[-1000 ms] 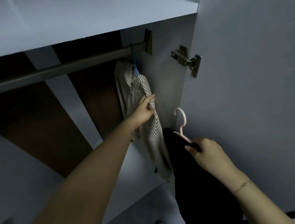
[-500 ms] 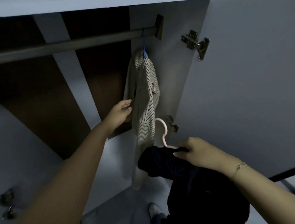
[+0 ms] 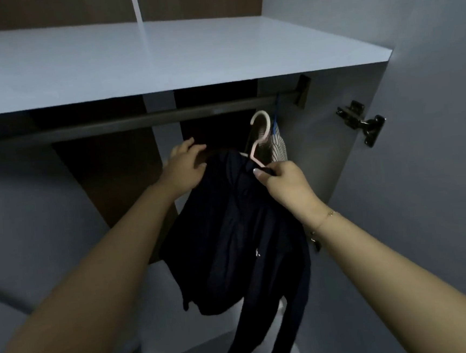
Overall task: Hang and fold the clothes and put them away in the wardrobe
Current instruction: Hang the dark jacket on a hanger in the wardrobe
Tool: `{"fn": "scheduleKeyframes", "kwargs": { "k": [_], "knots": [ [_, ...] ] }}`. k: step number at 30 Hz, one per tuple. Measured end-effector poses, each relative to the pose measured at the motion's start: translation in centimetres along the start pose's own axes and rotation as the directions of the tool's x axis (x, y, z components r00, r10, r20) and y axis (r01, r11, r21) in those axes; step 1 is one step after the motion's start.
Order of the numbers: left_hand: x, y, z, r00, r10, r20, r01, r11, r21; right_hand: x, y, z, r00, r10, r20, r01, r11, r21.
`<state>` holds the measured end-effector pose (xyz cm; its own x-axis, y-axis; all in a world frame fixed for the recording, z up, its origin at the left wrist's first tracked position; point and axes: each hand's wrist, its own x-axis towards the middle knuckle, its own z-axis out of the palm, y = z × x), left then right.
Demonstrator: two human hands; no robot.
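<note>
Both hands were raised at centre frame. The right hand (image 3: 286,184) gripped the pink hanger (image 3: 259,137) carrying a dark jacket (image 3: 240,237); the left hand (image 3: 186,166), fingers loosely spread, rested on the jacket's shoulder. The hanging step seemed under way: next, the hook needed lifting over the rail (image 3: 137,121) above. A striped shirt (image 3: 278,147) already hung just right, crowding that end.

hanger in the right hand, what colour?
Pale pink hanger, clearest in the head view.
</note>
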<state>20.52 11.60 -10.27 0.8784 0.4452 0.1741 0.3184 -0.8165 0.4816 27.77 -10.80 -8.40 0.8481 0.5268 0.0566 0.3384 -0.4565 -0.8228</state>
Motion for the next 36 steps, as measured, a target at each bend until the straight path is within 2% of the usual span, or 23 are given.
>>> {"fn": "scheduleKeyframes", "kwargs": {
  "k": [3, 6, 9, 15, 21, 24, 26, 32, 34, 36],
  "knots": [
    [2.9, -0.3, -1.5, 0.998, -0.014, -0.068, 0.029, 0.974, 0.227, 4.6, -1.9, 0.4, 0.997, -0.015, -0.07, 0.018, 0.999, 0.043],
    [4.1, -0.3, -1.6, 0.983, 0.029, -0.182, 0.038, 0.934, 0.356, 8.4, -2.3, 1.3, 0.986, -0.057, -0.155, 0.052, 0.998, -0.038],
    [4.4, -0.5, -0.9, 0.954, 0.1, -0.284, 0.013, 0.928, 0.372, 11.8, -1.5, 2.9, 0.983, -0.062, -0.173, 0.041, 0.992, -0.123],
    [3.6, -2.4, -0.1, 0.977, 0.123, -0.172, -0.046, 0.917, 0.395, 14.1, 2.5, 4.8, 0.999, -0.011, -0.039, -0.001, 0.96, -0.281],
    [1.8, -2.2, 1.3, 0.989, 0.051, -0.136, -0.001, 0.938, 0.346, 13.6, 3.5, 4.1, 0.992, -0.097, -0.086, 0.061, 0.934, -0.353],
    [0.9, -2.0, 2.3, 0.991, 0.053, -0.119, -0.01, 0.942, 0.335, 14.5, 3.4, 2.7, 0.98, -0.032, -0.196, -0.028, 0.954, -0.297],
    [0.3, -1.9, 2.8, 0.993, 0.05, -0.103, -0.012, 0.94, 0.341, 14.6, 3.8, 1.8, 0.98, -0.011, -0.201, -0.05, 0.952, -0.301],
    [-2.1, -1.1, 3.1, 0.998, 0.029, -0.057, -0.01, 0.951, 0.31, 11.3, 5.8, 0.6, 0.991, -0.118, -0.056, 0.091, 0.931, -0.355],
    [-3.4, -0.6, 2.9, 0.998, 0.02, -0.056, -0.004, 0.959, 0.283, 9.3, 6.1, 0.2, 0.995, -0.1, -0.003, 0.087, 0.873, -0.48],
    [-5.2, -0.3, 2.7, 0.999, -0.017, -0.036, 0.027, 0.956, 0.293, 5.9, 6.5, 0.4, 0.978, -0.209, -0.007, 0.164, 0.787, -0.595]
  ]
}}
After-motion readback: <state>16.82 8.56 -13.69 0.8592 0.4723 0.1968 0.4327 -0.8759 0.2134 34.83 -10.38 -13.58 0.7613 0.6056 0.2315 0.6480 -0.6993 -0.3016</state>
